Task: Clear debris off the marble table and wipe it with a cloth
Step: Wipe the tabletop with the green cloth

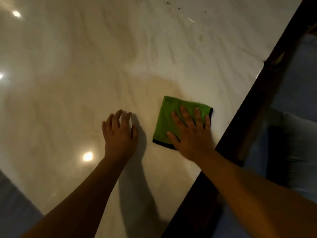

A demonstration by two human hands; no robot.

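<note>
One folded green microfibre cloth with a black edge (173, 119) lies flat on the pale veined marble bench (85, 74), right of centre in the frame, near the dark wooden edge (253, 107). Right hand (192, 133) presses it with straight, spread fingers. Left hand (120, 131), just left of the cloth, hovers relaxed, grasping nothing. Dark specks of debris (173, 7) dot the bench at upper right.

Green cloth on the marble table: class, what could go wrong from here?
1. The dark specks at the far end lie well away from the green cloth and could be missed.
2. The right hand presses the cloth near the dark edge of the marble table; a stroke that way could push it off.
</note>
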